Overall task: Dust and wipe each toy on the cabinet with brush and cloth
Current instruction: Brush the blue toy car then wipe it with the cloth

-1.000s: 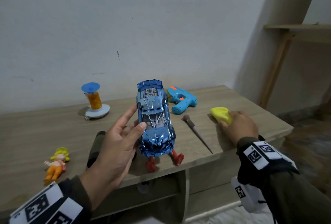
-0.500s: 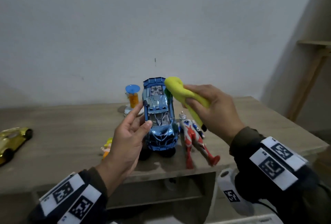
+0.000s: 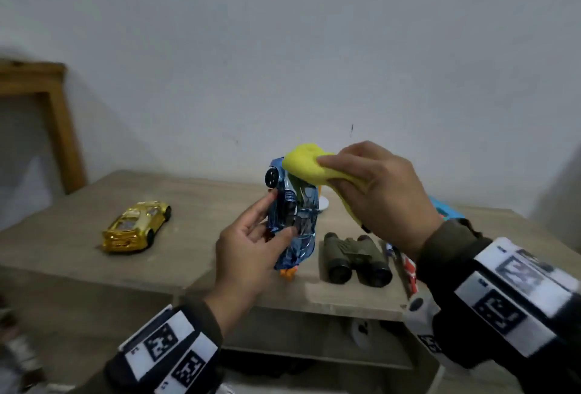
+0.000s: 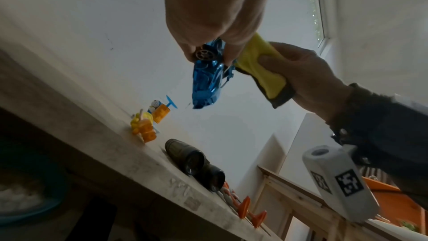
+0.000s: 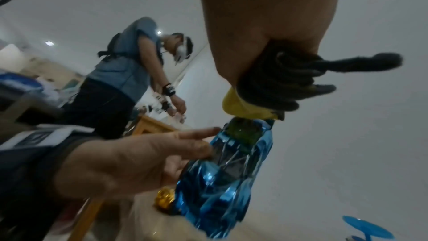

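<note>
Yellow cloth [image 3: 309, 164] now against tilted blue car [image 3: 294, 217].

Glossy chrome-blue plastic toy car [image 3: 294, 223], soft matt yellow cloth [image 3: 309, 167] pressed on it, matt wood-grain cabinet top [image 3: 195, 223] below, mirror-gold car [image 3: 136, 227]

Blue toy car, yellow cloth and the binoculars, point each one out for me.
blue toy car [image 3: 298, 220]: head view, on its shiny body beside the left hand's thumb.
yellow cloth [image 3: 303, 165]: head view, on the bunched front fold.
binoculars [image 3: 355, 256]: head view, on the bridge between barrels.
</note>
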